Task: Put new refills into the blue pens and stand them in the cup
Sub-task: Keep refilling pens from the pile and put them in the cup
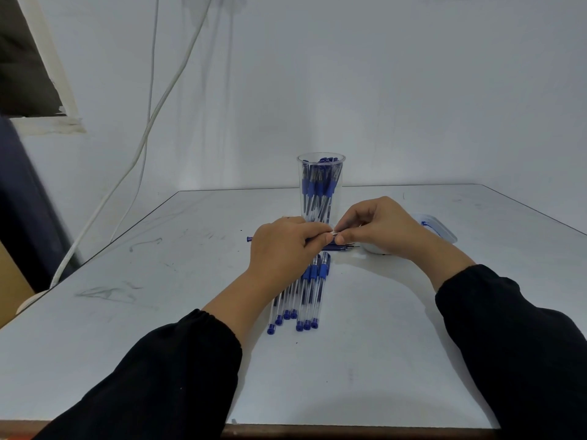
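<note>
I am watching both hands working at frame centre, just in front of the cup (320,185). The left hand (282,249) is curling round a pen (249,239) lying crosswise; only its blue end is poking out at the left of the knuckles. The right hand (378,227) is pinching something small and pale at the point where the two thumbs are meeting, probably the pen's tip or a refill end. I cannot tell which.

The cup is standing upright at the back of the table (127,312), already crowded with blue pens. A row of more pens (305,296) is lying below the hands, blue ends toward me, partly under the left wrist. Loose refills (340,247) are showing as thin dark lines just under the right hand's fingers.

Risks as I am judging them:
- The cup is tall, light and full; the hands are working right in front of it, so a forward knuckle could be tipping it.
- The left wrist is hanging over the row of pens; a drag could be scattering or rolling them.
- A refill pushed in off-line could be bending, or slipping out of the pinch.
- Filled and unfilled pens could be getting mixed up.

Hard to make out: the joint between the hands, hidden by fingers; the white container (441,228) at right, half behind the right hand, contents unclear apart from a blue scrap; whether the lying pens are holding refills.
</note>
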Action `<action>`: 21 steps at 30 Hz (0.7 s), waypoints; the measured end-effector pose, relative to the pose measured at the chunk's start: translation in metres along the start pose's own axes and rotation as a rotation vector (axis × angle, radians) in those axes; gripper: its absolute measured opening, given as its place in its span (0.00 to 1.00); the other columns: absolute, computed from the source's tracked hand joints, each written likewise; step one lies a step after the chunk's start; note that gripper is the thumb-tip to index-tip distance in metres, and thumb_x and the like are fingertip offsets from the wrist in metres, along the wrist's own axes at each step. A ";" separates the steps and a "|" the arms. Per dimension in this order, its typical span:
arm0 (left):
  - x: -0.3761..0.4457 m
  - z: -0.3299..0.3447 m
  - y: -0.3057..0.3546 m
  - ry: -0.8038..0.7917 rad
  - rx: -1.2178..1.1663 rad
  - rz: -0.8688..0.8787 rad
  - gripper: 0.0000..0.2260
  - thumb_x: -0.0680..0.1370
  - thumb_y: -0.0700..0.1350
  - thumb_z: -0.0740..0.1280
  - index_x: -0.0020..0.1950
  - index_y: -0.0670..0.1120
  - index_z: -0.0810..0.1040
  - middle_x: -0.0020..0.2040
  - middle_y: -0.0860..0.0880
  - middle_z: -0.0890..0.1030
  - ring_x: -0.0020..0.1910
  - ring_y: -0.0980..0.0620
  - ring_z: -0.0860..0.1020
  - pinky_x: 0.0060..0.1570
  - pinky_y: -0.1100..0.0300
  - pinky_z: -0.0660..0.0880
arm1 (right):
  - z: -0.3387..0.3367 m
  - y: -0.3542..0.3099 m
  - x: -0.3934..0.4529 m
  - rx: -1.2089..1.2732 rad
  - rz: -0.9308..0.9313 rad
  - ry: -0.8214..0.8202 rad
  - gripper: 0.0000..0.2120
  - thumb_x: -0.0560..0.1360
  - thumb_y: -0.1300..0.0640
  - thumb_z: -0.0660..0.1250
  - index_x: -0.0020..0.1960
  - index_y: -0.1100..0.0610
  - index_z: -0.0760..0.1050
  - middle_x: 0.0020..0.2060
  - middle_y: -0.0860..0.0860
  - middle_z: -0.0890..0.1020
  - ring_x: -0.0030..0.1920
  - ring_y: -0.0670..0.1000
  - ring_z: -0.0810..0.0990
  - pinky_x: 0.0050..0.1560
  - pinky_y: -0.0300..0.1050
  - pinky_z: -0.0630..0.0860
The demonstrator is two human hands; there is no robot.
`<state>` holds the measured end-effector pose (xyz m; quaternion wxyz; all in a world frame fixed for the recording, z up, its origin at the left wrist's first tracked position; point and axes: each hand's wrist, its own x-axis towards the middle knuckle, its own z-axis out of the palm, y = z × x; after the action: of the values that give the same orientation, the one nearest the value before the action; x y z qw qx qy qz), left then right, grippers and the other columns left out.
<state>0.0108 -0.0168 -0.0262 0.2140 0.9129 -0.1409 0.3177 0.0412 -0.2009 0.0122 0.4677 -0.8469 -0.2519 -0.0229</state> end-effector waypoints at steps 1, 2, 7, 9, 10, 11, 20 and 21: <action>0.000 0.000 0.000 0.002 0.001 0.006 0.10 0.77 0.57 0.63 0.53 0.60 0.81 0.42 0.56 0.82 0.44 0.55 0.77 0.42 0.56 0.73 | 0.000 0.000 0.000 -0.001 0.000 -0.001 0.07 0.66 0.63 0.78 0.38 0.53 0.83 0.36 0.50 0.85 0.38 0.44 0.82 0.50 0.43 0.77; 0.000 0.000 0.000 0.001 0.002 0.010 0.10 0.77 0.57 0.63 0.53 0.60 0.81 0.42 0.56 0.82 0.44 0.55 0.77 0.41 0.56 0.73 | 0.000 0.000 0.000 -0.003 0.000 -0.001 0.06 0.66 0.63 0.78 0.38 0.53 0.83 0.36 0.50 0.85 0.38 0.44 0.82 0.50 0.43 0.77; 0.000 -0.001 0.000 -0.023 0.006 0.010 0.11 0.78 0.57 0.61 0.55 0.59 0.81 0.44 0.56 0.82 0.46 0.55 0.76 0.42 0.56 0.73 | 0.000 -0.001 0.000 -0.001 0.000 0.012 0.05 0.66 0.63 0.77 0.39 0.55 0.83 0.36 0.51 0.85 0.40 0.46 0.83 0.52 0.45 0.78; 0.001 -0.001 0.000 -0.032 0.015 0.007 0.12 0.78 0.58 0.60 0.56 0.59 0.80 0.45 0.56 0.82 0.47 0.55 0.76 0.42 0.57 0.73 | 0.000 -0.001 0.000 0.007 -0.001 0.016 0.05 0.66 0.63 0.77 0.39 0.55 0.83 0.36 0.50 0.85 0.39 0.45 0.83 0.51 0.44 0.78; 0.001 -0.002 0.000 -0.034 0.023 0.008 0.12 0.78 0.58 0.60 0.56 0.60 0.80 0.45 0.56 0.81 0.46 0.55 0.76 0.42 0.57 0.73 | 0.000 -0.001 0.000 0.012 -0.001 0.018 0.05 0.66 0.63 0.78 0.39 0.55 0.83 0.36 0.50 0.85 0.39 0.44 0.82 0.51 0.43 0.78; 0.001 -0.002 -0.001 -0.034 0.030 0.011 0.12 0.78 0.58 0.60 0.56 0.60 0.80 0.44 0.56 0.81 0.46 0.55 0.76 0.42 0.58 0.72 | 0.000 -0.001 0.000 0.015 -0.002 0.018 0.05 0.66 0.63 0.78 0.39 0.55 0.83 0.36 0.50 0.85 0.39 0.44 0.82 0.51 0.43 0.78; 0.001 -0.001 -0.004 -0.013 0.044 0.058 0.13 0.78 0.58 0.59 0.56 0.58 0.80 0.42 0.55 0.81 0.43 0.54 0.77 0.40 0.55 0.74 | 0.002 0.000 0.001 0.020 -0.003 0.027 0.05 0.66 0.63 0.78 0.39 0.55 0.83 0.37 0.52 0.85 0.41 0.47 0.83 0.54 0.49 0.78; 0.001 -0.001 -0.004 -0.008 0.043 0.064 0.13 0.78 0.58 0.59 0.56 0.58 0.80 0.42 0.55 0.81 0.43 0.53 0.77 0.39 0.54 0.74 | 0.003 0.000 0.001 0.023 -0.004 0.028 0.05 0.66 0.63 0.78 0.39 0.55 0.83 0.37 0.52 0.85 0.40 0.47 0.83 0.54 0.49 0.78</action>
<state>0.0127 -0.0135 -0.0259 0.1834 0.9136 -0.1641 0.3237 0.0418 -0.1982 0.0112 0.4810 -0.8405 -0.2472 -0.0328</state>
